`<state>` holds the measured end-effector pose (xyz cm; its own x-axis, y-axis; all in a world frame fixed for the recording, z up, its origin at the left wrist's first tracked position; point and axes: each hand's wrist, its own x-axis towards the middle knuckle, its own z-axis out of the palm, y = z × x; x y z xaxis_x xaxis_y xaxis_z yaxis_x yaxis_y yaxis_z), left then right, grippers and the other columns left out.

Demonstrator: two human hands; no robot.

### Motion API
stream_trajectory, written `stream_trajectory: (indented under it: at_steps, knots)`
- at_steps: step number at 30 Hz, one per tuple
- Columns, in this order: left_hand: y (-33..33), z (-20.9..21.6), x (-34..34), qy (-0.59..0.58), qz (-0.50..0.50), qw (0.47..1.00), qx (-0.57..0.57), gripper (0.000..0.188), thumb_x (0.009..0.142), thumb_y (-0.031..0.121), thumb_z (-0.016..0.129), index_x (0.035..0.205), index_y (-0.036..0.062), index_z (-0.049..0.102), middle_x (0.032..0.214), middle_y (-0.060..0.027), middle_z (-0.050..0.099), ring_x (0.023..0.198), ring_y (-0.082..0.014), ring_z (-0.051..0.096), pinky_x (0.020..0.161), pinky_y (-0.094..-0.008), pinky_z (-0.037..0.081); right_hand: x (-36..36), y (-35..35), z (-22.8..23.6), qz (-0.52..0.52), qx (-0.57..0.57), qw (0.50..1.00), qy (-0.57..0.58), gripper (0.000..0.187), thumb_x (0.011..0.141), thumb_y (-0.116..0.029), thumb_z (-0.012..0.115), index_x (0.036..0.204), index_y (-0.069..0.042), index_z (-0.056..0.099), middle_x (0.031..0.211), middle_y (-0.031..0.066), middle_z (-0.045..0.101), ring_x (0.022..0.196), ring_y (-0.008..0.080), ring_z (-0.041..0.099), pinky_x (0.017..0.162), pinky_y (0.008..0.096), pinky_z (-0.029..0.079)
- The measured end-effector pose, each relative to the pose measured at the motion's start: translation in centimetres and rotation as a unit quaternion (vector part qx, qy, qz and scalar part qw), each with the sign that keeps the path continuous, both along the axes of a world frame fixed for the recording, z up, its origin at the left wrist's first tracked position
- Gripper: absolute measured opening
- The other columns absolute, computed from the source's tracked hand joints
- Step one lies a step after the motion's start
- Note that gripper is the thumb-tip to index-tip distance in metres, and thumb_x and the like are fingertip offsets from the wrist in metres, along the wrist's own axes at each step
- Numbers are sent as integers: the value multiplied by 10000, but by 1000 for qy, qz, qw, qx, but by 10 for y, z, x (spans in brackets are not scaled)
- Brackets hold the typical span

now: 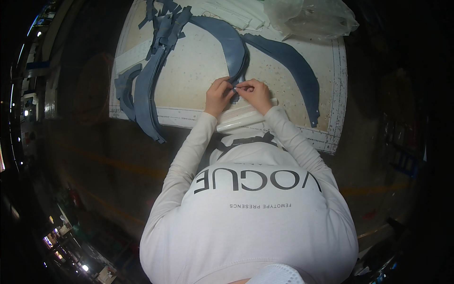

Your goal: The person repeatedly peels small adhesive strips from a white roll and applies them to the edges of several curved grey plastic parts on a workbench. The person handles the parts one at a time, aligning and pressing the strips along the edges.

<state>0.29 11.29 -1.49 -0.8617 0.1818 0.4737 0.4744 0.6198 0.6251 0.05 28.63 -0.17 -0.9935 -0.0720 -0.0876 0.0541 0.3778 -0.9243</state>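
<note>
Both my hands meet at the near end of a stack of curved blue-grey cut pieces (pixel 230 45), which look like fabric or leather. My left hand (pixel 219 97) is closed, its fingertips against the stack's tip; what they hold is hidden. Beside it, my right hand (pixel 256 94) pinches a small white piece (pixel 235 88) between thumb and finger, close to the left fingertips. Just below my hands, a pale printed sheet, partly rolled (pixel 240 118), lies at the table's near edge.
The pale worktable (pixel 189 90) carries another curved blue-grey stack (pixel 293 66) at right. At left, a heaped pile of similar pieces (pixel 150 90) overhangs the near edge. White strips (pixel 231 14) and a clear plastic bag (pixel 312 19) lie at the far side.
</note>
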Motion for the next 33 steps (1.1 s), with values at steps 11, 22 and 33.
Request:
stream_trajectory:
  at_steps: [11,22,33]
  knots:
    - [0,4,-2,41,-29,998,-25,273,636,-8,805,852,60,652,1059,-97,693,924,-274,675,750,-348,550,-5,2,2,15,-26,999,-21,145,770,-148,783,863,-42,749,752,46,712,640,104,653,632,243,526]
    - [-7,36,-25,-127,-5,984,128,119,811,26,733,891,18,645,919,-111,702,811,-215,695,733,-305,532,-25,27,2,16,-7,995,100,105,792,-103,771,871,-54,723,881,26,638,705,122,595,675,262,489]
    - [-7,44,-39,-60,-122,990,-44,150,746,17,683,885,70,700,987,-81,643,848,-258,659,733,-334,546,-35,17,-13,50,76,975,201,93,798,-80,752,870,-39,710,887,61,611,799,181,630,715,288,512]
